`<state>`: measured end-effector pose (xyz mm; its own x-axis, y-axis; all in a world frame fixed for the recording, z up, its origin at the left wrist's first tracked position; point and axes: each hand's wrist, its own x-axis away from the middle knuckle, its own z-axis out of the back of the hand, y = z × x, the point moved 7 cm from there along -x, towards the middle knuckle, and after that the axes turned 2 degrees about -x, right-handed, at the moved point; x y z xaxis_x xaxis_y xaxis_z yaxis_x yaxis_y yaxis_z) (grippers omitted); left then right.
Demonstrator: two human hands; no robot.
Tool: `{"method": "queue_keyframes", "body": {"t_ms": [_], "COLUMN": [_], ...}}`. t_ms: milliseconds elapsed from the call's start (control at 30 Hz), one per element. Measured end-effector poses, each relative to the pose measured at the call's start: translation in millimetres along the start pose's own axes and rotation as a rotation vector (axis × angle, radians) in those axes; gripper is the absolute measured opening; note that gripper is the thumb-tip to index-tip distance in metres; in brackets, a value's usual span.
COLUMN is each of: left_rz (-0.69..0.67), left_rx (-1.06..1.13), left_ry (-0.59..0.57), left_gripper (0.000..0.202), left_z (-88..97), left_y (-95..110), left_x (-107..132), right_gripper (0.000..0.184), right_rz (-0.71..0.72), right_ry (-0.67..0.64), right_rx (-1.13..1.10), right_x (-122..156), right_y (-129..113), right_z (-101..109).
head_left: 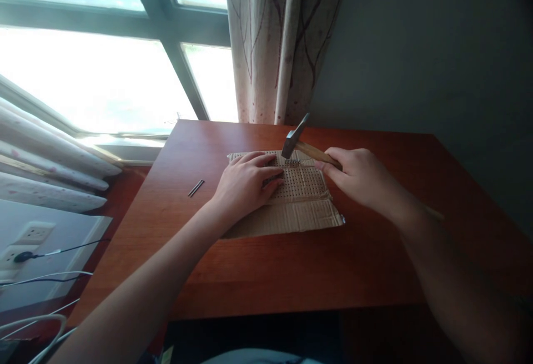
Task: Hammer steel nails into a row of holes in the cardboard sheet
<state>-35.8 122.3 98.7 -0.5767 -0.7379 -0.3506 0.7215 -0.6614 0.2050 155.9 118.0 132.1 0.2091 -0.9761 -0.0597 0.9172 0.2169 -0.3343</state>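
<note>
In my right hand point(358, 172) is a hammer point(318, 154), gripped by its wooden handle. The metal head is raised just above a board full of small holes point(303, 183). Under that board lies a piece of corrugated cardboard point(291, 218). My left hand point(250, 183) rests on the left part of the board, fingers stretched out and apart, covering some of the holes. Right below the hammer head, a short row of small dark metal pieces point(292, 161) stands on the board; their exact kind is too small to make out.
Two thin metal rods point(196, 188) lie side by side on the reddish wooden table point(291, 275), left of the cardboard. Behind the table are a window and a curtain point(266, 47), with a wall at the right. Cables and a wall socket point(35, 233) are at lower left.
</note>
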Motion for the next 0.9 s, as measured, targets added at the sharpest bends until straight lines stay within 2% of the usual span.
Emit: {"method": "queue_keyframes", "body": {"t_ms": [267,400,533,633,700,767,900], "left_rz": [0.001,-0.005,0.004,0.012,0.013,0.014,0.015], "left_rx": [-0.005,0.003,0.016,0.035,0.034,0.022,0.013], "left_ry": [0.001,-0.005,-0.008,-0.003,-0.001,-0.004,-0.013], "left_gripper": [0.030,0.029,0.028,0.027,0.027,0.027,0.028], "left_z": [-1.2,-1.6,-1.9,-2.0,-2.1,-2.1,-1.5], "left_y": [-1.1,-1.4,-2.5,-3.1,-3.3,-3.4,-3.6], "left_x": [0.9,0.8,1.0,1.6,1.8,1.9,2.0], "right_gripper": [0.027,0.027,0.026,0.031,0.037,0.044,0.050], "right_rz": [0.019,0.038,0.052,0.034,0.022,0.032,0.037], "right_ry": [0.000,0.098,0.361,0.562,0.621,0.654,0.705], "right_rx": [0.020,-0.071,-0.296,-0.630,-0.852,-0.982,-1.035], "right_x": [-0.7,1.3,8.0,11.9,10.6,8.6,8.6], "right_y": [0.9,2.5,10.0,22.9,30.1,33.6,38.8], "right_z": [-3.1,4.5,19.2,21.3,15.9,11.1,5.2]}}
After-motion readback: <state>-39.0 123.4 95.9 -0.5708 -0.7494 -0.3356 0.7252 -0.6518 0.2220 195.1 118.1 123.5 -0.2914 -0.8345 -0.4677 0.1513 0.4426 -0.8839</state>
